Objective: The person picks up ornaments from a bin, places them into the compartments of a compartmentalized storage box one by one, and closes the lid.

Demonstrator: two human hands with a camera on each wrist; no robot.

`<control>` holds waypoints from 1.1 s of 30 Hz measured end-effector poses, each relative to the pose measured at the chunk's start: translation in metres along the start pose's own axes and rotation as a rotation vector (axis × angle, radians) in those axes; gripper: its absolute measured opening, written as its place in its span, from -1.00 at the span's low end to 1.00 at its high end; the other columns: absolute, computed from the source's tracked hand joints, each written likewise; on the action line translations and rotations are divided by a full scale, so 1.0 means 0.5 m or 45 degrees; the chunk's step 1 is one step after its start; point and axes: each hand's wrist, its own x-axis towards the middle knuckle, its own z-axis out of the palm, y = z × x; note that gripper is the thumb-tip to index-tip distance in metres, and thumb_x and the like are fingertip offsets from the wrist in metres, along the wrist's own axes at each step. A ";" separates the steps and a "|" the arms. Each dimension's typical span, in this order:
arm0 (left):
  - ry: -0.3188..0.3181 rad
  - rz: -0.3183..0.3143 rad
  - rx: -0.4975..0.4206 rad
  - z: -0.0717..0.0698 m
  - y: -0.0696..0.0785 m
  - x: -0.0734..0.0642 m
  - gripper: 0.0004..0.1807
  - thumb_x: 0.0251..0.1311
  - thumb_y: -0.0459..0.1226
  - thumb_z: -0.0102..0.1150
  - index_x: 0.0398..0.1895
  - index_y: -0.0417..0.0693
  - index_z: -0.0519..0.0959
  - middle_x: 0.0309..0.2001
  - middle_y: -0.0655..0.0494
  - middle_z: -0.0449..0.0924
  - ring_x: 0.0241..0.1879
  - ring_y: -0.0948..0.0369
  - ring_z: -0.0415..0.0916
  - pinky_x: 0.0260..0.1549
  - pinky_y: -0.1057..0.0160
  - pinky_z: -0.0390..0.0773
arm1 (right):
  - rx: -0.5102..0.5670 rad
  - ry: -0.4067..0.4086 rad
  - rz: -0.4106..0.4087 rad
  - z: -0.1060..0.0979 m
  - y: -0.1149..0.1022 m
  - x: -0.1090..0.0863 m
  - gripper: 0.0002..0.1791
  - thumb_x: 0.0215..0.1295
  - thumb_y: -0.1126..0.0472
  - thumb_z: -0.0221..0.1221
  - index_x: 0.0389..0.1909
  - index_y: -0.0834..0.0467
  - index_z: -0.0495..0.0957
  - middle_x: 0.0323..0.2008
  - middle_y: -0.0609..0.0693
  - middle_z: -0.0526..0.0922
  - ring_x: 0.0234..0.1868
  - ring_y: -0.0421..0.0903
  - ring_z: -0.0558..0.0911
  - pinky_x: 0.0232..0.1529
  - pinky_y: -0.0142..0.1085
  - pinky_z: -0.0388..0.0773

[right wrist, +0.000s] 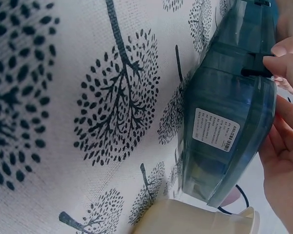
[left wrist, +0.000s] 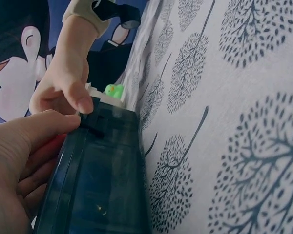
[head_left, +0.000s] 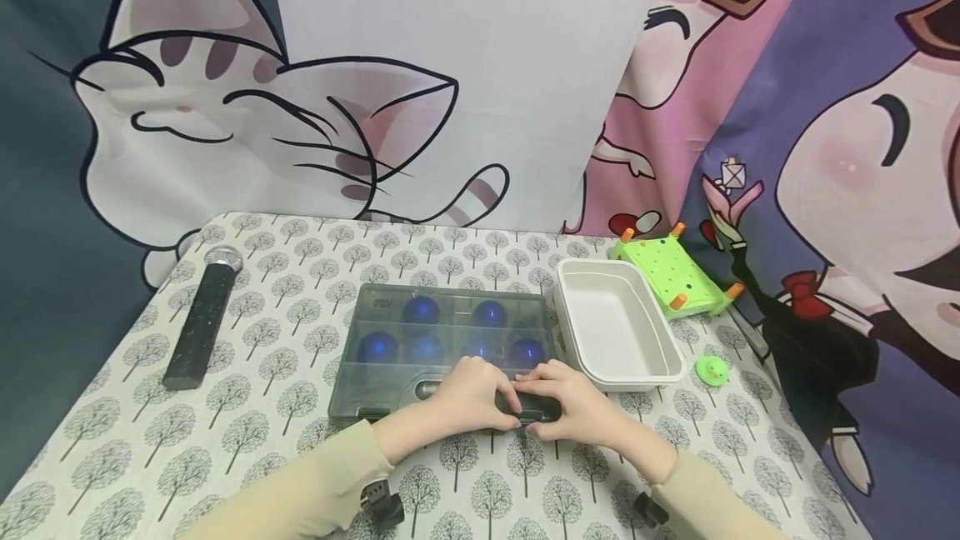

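Observation:
A flat, see-through grey-teal plastic storage case [head_left: 363,390] lies on the table, its lid down. Several blue balls [head_left: 421,310] show through the lid in its compartments. At the front edge, right of centre, my left hand [head_left: 474,397] grips the case, fingers over the top and thumb at the front. Close beside it, my right hand [head_left: 576,403] holds the same edge in a similar way. Both thumbs meet at a dark latch [right wrist: 256,65] on the front side. A white label [right wrist: 216,129] sits on that side, in the right wrist view. The fingertips are partly hidden in the head view.
Against the case's right side stands a white plastic tub [head_left: 618,327]. Beyond it is a lime-green toy table [head_left: 670,275] with orange pegs, and nearer, a small green duck toy [head_left: 712,371]. A black microphone [head_left: 202,319] lies at left. Printed curtains hang behind the table.

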 end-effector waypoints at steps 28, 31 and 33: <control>-0.069 0.218 -0.119 -0.044 -0.011 -0.017 -0.84 0.05 -0.27 0.39 -0.26 0.02 0.75 -0.18 0.16 0.76 -0.11 0.26 0.66 0.03 0.29 0.57 | 0.053 -0.309 0.063 -0.052 -0.012 0.059 -0.60 0.05 0.09 0.40 -0.06 0.08 0.63 -0.23 -0.11 0.64 -0.26 -0.24 0.58 -0.18 -0.44 0.57; -0.034 0.200 -0.111 -0.071 -0.016 -0.018 -0.85 0.09 -0.26 0.37 -0.24 0.00 0.74 -0.19 0.15 0.76 -0.14 0.26 0.67 0.00 0.29 0.59 | 0.057 -0.313 0.078 -0.076 -0.014 0.077 -0.65 0.14 0.14 0.36 -0.05 0.14 0.63 -0.19 -0.04 0.70 -0.25 -0.18 0.64 -0.17 -0.41 0.60; -0.007 0.174 -0.098 -0.094 -0.022 -0.016 -0.85 0.12 -0.26 0.35 -0.22 0.00 0.73 -0.19 0.16 0.75 -0.15 0.26 0.67 0.00 0.28 0.60 | 0.059 -0.295 0.122 -0.095 -0.015 0.091 -0.67 0.18 0.16 0.33 -0.04 0.17 0.63 -0.14 0.01 0.71 -0.22 -0.15 0.65 -0.15 -0.39 0.61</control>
